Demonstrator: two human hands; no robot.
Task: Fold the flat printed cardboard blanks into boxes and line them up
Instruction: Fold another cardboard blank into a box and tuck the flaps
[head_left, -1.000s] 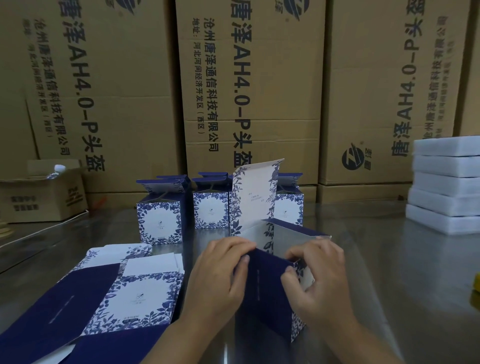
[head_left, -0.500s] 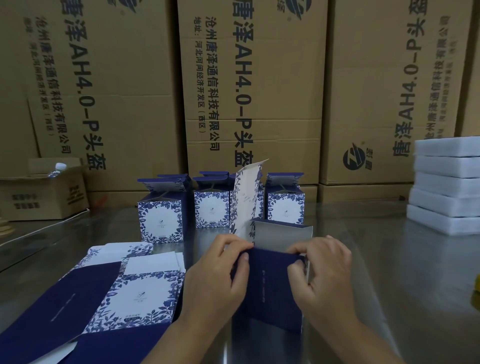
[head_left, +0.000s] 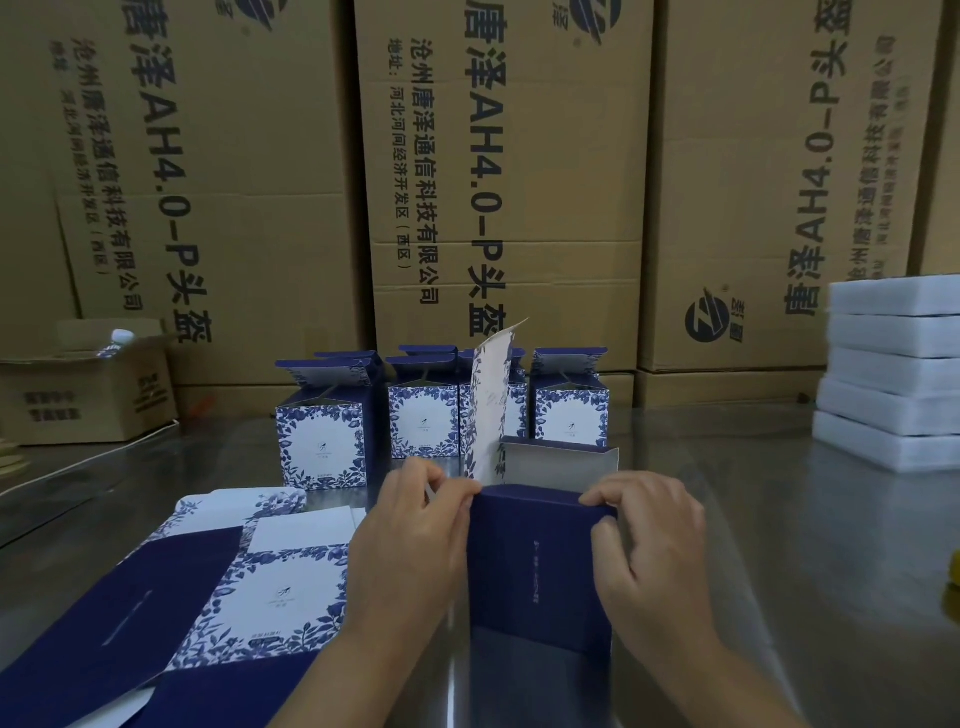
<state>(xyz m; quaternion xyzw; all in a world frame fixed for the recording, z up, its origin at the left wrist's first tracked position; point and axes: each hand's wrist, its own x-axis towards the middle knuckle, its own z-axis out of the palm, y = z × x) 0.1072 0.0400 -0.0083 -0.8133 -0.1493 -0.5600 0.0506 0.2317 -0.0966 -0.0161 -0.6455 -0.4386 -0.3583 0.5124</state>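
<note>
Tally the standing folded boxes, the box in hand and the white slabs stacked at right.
Standing folded boxes with fronts showing: 4
Half-folded box held by left hand and right hand: 1
White slabs: 5
Total: 10; flaps behind suggest more boxes, uncountable.

navy box panel, blue-and-white floral boxes, brown cartons, seemingly white slabs

A shiny metal table fills the lower frame. Flat blanks lie overlapped at lower left, folded boxes stand in a row at centre, a half-folded box stands nearer, and white slabs are stacked at right.
</note>
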